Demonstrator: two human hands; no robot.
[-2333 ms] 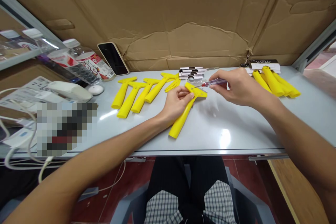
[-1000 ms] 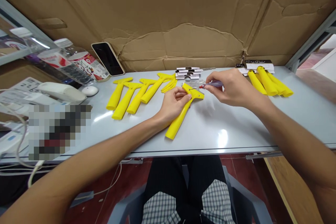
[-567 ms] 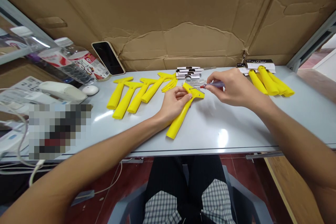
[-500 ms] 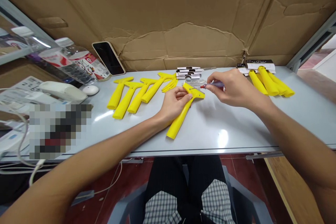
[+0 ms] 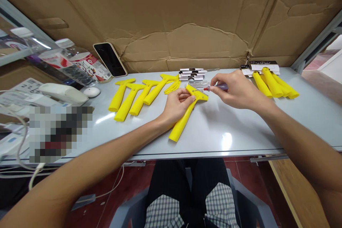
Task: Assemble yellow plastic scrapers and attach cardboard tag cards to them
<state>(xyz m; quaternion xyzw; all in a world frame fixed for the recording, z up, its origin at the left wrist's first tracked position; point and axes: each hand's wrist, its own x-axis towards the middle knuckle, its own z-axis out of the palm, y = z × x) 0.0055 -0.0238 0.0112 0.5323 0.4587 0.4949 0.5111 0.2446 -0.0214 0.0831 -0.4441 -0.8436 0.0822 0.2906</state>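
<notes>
My left hand (image 5: 177,105) grips a bright yellow plastic scraper (image 5: 182,124) near its wide head, with the handle pointing toward me on the table. My right hand (image 5: 235,91) pinches a small screwdriver (image 5: 217,87) with a clear handle and red collar. Its thin metal tip is at the scraper's head, beside a small shiny metal blade (image 5: 196,84). My fingers hide most of the screwdriver's handle. Several matching yellow scrapers (image 5: 125,101) lie to the left of my left hand, and another group (image 5: 272,84) lies beyond my right hand.
A stack of white cards (image 5: 191,74) and more cards (image 5: 260,67) sit at the table's back edge against a cardboard sheet (image 5: 181,39). A phone (image 5: 109,59), plastic bottles (image 5: 74,65), a mouse (image 5: 91,92) and cables lie at the left.
My right hand has moved left, bringing the screwdriver tip closer to the scraper's head, and more of the handle is hidden. The left hand still holds the scraper; the view has shifted slightly.
</notes>
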